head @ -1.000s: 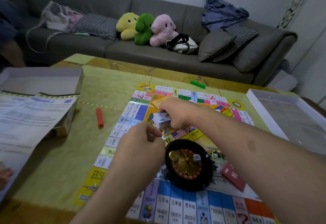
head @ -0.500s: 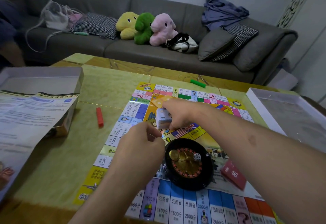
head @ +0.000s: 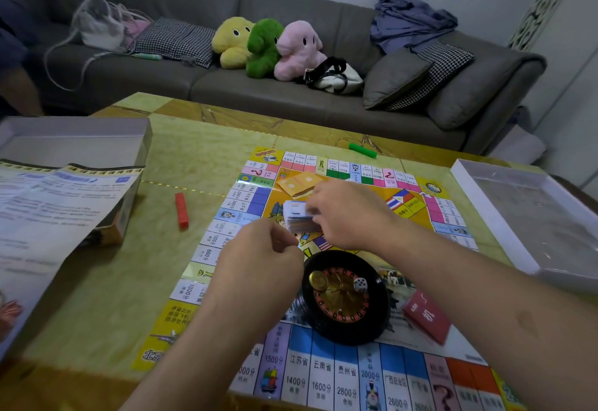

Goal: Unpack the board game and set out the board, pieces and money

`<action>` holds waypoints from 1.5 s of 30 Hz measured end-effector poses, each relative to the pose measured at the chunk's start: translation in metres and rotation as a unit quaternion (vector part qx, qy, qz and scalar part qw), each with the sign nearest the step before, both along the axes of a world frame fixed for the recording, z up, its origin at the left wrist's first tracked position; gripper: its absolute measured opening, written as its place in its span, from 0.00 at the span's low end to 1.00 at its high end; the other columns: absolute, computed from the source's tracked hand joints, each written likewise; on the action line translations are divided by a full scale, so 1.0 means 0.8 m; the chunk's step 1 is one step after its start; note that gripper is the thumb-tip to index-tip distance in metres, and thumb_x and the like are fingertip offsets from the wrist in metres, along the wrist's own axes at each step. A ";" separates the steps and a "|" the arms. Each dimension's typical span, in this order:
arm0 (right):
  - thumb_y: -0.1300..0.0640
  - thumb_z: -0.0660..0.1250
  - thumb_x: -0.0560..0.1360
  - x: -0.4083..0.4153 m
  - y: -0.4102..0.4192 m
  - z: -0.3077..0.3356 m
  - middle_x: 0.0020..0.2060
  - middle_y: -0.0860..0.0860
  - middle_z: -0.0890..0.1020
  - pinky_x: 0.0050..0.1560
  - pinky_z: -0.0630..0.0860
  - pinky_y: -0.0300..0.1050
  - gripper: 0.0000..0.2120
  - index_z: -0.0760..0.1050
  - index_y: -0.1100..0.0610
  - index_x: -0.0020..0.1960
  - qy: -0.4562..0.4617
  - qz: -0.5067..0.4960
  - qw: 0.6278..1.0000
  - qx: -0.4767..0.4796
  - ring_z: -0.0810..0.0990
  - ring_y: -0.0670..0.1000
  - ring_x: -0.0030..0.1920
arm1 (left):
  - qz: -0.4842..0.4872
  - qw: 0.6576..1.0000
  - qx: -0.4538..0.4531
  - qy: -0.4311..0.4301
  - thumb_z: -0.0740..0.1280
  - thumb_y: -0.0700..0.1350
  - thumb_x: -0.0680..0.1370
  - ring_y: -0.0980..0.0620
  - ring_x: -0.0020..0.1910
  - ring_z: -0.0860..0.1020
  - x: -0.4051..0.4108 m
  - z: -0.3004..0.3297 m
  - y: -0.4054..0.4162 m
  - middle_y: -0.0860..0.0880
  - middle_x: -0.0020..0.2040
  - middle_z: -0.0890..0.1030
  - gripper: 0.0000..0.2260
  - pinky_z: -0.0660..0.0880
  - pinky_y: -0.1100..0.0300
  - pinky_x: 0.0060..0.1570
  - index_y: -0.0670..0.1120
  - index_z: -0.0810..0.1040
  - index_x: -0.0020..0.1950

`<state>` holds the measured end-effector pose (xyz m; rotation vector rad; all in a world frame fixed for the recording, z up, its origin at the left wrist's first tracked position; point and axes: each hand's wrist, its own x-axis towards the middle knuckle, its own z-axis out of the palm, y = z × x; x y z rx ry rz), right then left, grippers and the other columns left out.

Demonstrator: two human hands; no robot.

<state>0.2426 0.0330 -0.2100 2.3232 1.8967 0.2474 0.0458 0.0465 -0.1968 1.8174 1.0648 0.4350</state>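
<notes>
Right hand [head: 346, 213] grips card stack [head: 297, 216]; left hand [head: 262, 258] fisted beside roulette wheel [head: 344, 297].

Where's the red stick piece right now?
Head view: the red stick lies on the table, left of the board, right of the box.

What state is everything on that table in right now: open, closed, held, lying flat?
Board: unfolded, flat on the table.
Wad of money: held in the right hand over the board.
Left hand: curled, pinching something too small to tell.
Roulette wheel: upright on the board, die inside.
Red card deck: stacked on the board.
Box tray: open.
</notes>
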 end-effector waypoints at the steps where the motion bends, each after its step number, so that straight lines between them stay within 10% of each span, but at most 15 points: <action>1: 0.51 0.67 0.82 -0.002 -0.003 -0.005 0.55 0.49 0.81 0.47 0.79 0.49 0.12 0.81 0.50 0.63 -0.016 0.005 1.000 -0.001 0.79 0.52 0.54 | -0.002 1.000 -0.001 0.000 0.66 0.41 0.79 0.55 0.43 0.81 0.001 0.000 -0.001 0.53 0.43 0.83 0.07 0.72 0.59 0.35 0.53 0.79 0.48; 19: 0.50 0.65 0.83 0.003 -0.021 -0.018 0.48 0.49 0.85 0.48 0.82 0.52 0.10 0.84 0.52 0.54 0.060 -0.001 0.993 0.106 0.81 0.51 0.49 | -0.004 1.000 -0.018 -0.006 0.64 0.40 0.79 0.51 0.42 0.83 0.011 -0.009 0.002 0.51 0.42 0.85 0.09 0.78 0.58 0.35 0.52 0.81 0.45; 22: 0.53 0.65 0.82 0.004 -0.029 -0.002 0.46 0.50 0.86 0.44 0.81 0.51 0.11 0.86 0.54 0.51 0.062 0.005 0.982 0.176 0.82 0.52 0.46 | 0.029 0.989 -0.121 -0.081 0.66 0.39 0.81 0.43 0.39 0.84 0.016 -0.012 0.009 0.45 0.38 0.86 0.06 0.83 0.50 0.37 0.42 0.83 0.47; 27: 0.60 0.67 0.77 -0.031 -0.069 0.018 0.36 0.53 0.82 0.37 0.76 0.52 0.07 0.82 0.58 0.41 0.003 0.127 0.958 0.257 0.78 0.56 0.37 | 0.089 0.879 -0.411 -0.226 0.69 0.55 0.81 0.40 0.40 0.88 0.021 0.003 0.012 0.36 0.44 0.87 0.22 0.85 0.52 0.34 0.34 0.80 0.53; 31: 0.55 0.71 0.78 -0.054 -0.091 0.016 0.43 0.48 0.85 0.49 0.74 0.47 0.05 0.85 0.54 0.48 0.088 0.164 0.961 0.203 0.78 0.50 0.47 | 0.093 0.925 -0.315 -0.192 0.67 0.34 0.81 0.39 0.36 0.87 0.013 0.000 0.008 0.36 0.34 0.85 0.05 0.86 0.47 0.38 0.32 0.79 0.49; 34: 0.56 0.68 0.81 -0.034 -0.082 0.022 0.50 0.46 0.86 0.57 0.79 0.47 0.09 0.86 0.54 0.55 0.233 0.029 0.938 0.254 0.80 0.46 0.53 | 0.108 0.961 -0.216 -0.132 0.66 0.36 0.83 0.40 0.33 0.87 0.005 -0.005 0.012 0.40 0.30 0.84 0.08 0.86 0.43 0.40 0.35 0.78 0.45; 39: 0.51 0.68 0.81 -0.003 -0.032 -0.001 0.61 0.50 0.82 0.61 0.79 0.58 0.13 0.82 0.52 0.65 0.168 -0.073 0.979 0.091 0.79 0.54 0.61 | 0.115 0.965 -0.203 -0.117 0.68 0.38 0.82 0.38 0.35 0.87 -0.003 -0.005 0.018 0.40 0.31 0.85 0.08 0.85 0.40 0.44 0.36 0.79 0.45; 45: 0.55 0.67 0.81 -0.005 -0.009 -0.020 0.52 0.51 0.85 0.51 0.83 0.56 0.10 0.85 0.49 0.58 0.032 -0.076 0.995 0.057 0.81 0.56 0.52 | 0.103 0.964 -0.210 -0.129 0.67 0.35 0.82 0.39 0.36 0.87 -0.002 -0.006 0.022 0.35 0.40 0.86 0.06 0.85 0.40 0.41 0.35 0.79 0.46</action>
